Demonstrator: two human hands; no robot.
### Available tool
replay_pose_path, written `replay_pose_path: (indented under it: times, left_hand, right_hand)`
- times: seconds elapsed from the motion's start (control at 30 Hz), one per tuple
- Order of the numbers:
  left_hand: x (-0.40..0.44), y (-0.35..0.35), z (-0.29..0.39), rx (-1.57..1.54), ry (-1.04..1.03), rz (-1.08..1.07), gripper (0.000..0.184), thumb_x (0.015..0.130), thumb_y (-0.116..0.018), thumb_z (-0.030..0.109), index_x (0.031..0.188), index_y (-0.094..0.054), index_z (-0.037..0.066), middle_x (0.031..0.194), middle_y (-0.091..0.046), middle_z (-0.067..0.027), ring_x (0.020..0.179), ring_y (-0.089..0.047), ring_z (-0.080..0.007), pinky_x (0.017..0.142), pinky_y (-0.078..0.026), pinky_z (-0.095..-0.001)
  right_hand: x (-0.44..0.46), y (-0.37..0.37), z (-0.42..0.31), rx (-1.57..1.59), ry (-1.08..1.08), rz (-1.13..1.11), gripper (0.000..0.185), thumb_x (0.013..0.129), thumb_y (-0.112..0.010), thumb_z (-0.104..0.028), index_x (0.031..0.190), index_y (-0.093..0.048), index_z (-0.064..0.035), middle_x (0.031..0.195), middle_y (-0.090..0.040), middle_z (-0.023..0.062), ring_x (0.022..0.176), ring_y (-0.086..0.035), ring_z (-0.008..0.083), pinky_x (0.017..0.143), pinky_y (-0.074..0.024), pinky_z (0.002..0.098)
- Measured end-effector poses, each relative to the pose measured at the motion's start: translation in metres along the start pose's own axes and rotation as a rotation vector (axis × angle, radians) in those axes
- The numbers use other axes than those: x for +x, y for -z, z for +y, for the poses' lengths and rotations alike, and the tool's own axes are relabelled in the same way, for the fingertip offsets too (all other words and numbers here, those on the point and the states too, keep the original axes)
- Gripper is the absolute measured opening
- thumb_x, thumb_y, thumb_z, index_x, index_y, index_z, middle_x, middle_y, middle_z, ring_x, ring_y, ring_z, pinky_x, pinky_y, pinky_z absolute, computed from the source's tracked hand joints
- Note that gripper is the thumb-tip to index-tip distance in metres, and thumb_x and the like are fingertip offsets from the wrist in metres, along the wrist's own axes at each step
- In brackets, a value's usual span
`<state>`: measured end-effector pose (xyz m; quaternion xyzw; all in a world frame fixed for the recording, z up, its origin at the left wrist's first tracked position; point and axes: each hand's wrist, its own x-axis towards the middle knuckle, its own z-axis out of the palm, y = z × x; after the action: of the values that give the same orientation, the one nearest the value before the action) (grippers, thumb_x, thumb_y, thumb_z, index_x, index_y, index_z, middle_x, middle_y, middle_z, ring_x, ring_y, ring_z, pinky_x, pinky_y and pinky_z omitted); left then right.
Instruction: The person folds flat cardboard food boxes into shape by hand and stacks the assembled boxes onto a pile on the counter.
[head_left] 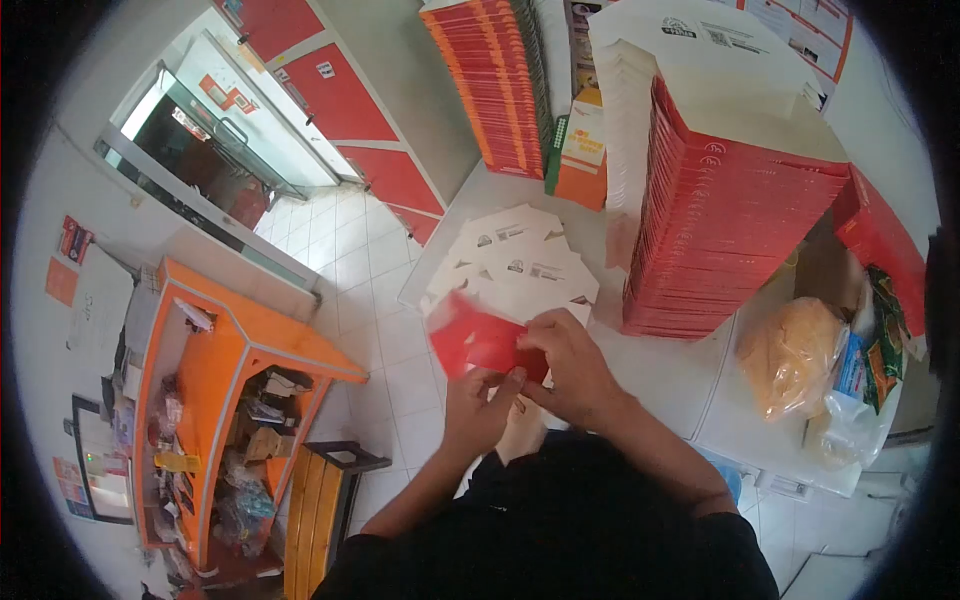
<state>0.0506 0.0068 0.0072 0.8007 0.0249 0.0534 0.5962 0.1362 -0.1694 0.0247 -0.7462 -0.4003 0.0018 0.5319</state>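
A red cardboard piece, partly blurred, is held up in front of my body. My left hand is closed on its lower edge, with the thumb on top. On its right side my right hand grips the same piece with bent fingers, close to my left thumb. Behind the piece, flat white cardboard sheets with printed marks lie overlapping on the white table. A pale flap hangs below my hands; its link to the red piece is unclear.
A tall stack of red boxes stands at the right, an orange-red stack farther back. Plastic bags lie at the table's right end. An orange shelf unit and a wooden bench are at the left.
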Motion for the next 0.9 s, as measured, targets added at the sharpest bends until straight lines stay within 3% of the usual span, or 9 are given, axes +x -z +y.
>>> replay_pose_path:
  times: [0.13,0.2,0.33,0.47,0.6,0.67,0.77,0.8,0.9]
  left_hand:
    - [-0.008,0.029,0.029,0.759,-0.212,-0.516,0.018,0.095,-0.065,0.007,0.112,-0.070,0.005,0.095,-0.075,-0.0141,0.091,-0.073,-0.0306,0.076,-0.055,-0.0413]
    - [-0.014,0.019,0.043,0.618,-0.058,-0.455,0.027,0.092,-0.066,0.009,0.118,-0.067,0.007,0.098,-0.074,-0.0180,0.094,-0.068,-0.0409,0.082,-0.048,-0.0487]
    - [-0.020,0.013,0.054,0.334,0.273,-0.279,0.041,0.093,-0.066,0.008,0.133,-0.056,0.010,0.096,-0.075,-0.0182,0.095,-0.070,-0.0371,0.092,-0.040,-0.0484]
    - [-0.026,0.016,0.068,0.556,0.112,-0.353,0.055,0.093,-0.070,0.010,0.142,-0.046,0.010,0.090,-0.076,-0.0181,0.095,-0.071,-0.0326,0.099,-0.035,-0.0475]
    - [-0.032,0.019,0.077,0.679,0.036,-0.448,0.058,0.092,-0.075,0.016,0.141,-0.045,0.008,0.094,-0.075,-0.0139,0.097,-0.069,-0.0310,0.101,-0.032,-0.0487]
    - [-0.033,0.021,0.072,0.763,-0.098,-0.473,0.065,0.090,-0.079,0.023,0.141,-0.043,0.006,0.106,-0.074,-0.0166,0.105,-0.067,-0.0339,0.102,-0.033,-0.0529]
    - [-0.037,0.015,0.040,0.747,-0.591,0.267,0.081,0.087,-0.083,0.038,0.142,-0.037,0.001,0.129,-0.061,-0.0245,0.116,-0.062,-0.0391,0.097,-0.044,-0.0562]
    - [-0.040,0.019,0.021,0.737,-0.739,0.340,0.098,0.082,-0.086,0.047,0.146,-0.028,0.001,0.152,-0.032,-0.0331,0.133,-0.045,-0.0499,0.101,-0.045,-0.0598]
    - [-0.057,-0.003,-0.008,0.682,-0.550,0.254,0.102,0.085,-0.083,0.049,0.153,-0.020,0.006,0.154,-0.025,-0.0325,0.141,-0.035,-0.0485,0.109,-0.039,-0.0596]
  right_hand:
    - [-0.006,0.034,-0.003,-0.105,0.148,-0.105,0.048,0.090,-0.076,-0.018,0.130,-0.053,-0.0061,0.144,-0.048,0.0268,0.141,-0.042,0.0437,0.118,-0.0324,0.0520]
    - [-0.019,0.037,0.014,-0.139,0.141,-0.254,0.047,0.094,-0.072,-0.016,0.135,-0.050,-0.0065,0.145,-0.047,0.0287,0.142,-0.041,0.0447,0.119,-0.0307,0.0520]
    - [-0.056,0.008,0.031,0.465,-0.063,0.285,0.022,0.097,-0.065,-0.008,0.114,-0.052,-0.0067,0.134,-0.056,0.0218,0.129,-0.054,0.0413,0.106,-0.0438,0.0527]
    - [-0.034,0.028,-0.021,-0.054,-0.321,-0.750,0.023,0.101,-0.065,-0.019,0.111,-0.048,-0.0068,0.110,-0.064,0.0199,0.100,-0.065,0.0339,0.088,-0.0516,0.0449]
    - [-0.063,0.016,0.009,0.344,-0.184,-0.385,0.022,0.104,-0.060,-0.027,0.102,-0.061,-0.0046,0.092,-0.067,0.0209,0.087,-0.067,0.0397,0.080,-0.0507,0.0491]
    - [-0.059,0.016,0.007,0.236,-0.195,-0.559,0.022,0.103,-0.060,-0.026,0.105,-0.065,-0.0052,0.088,-0.067,0.0176,0.083,-0.064,0.0376,0.077,-0.0488,0.0485]
    - [-0.049,0.009,-0.005,0.022,-0.169,-0.257,0.023,0.103,-0.061,-0.026,0.100,-0.068,-0.0049,0.083,-0.067,0.0148,0.079,-0.062,0.0343,0.073,-0.0469,0.0467]
    - [-0.044,0.007,-0.010,-0.058,-0.155,-0.061,0.024,0.103,-0.061,-0.026,0.096,-0.069,-0.0046,0.082,-0.067,0.0142,0.078,-0.062,0.0332,0.072,-0.0464,0.0459]
    - [-0.027,-0.007,-0.028,-0.030,0.068,-0.171,0.021,0.101,-0.063,-0.026,0.093,-0.070,-0.0080,0.082,-0.067,0.0108,0.075,-0.060,0.0298,0.079,-0.0443,0.0445]
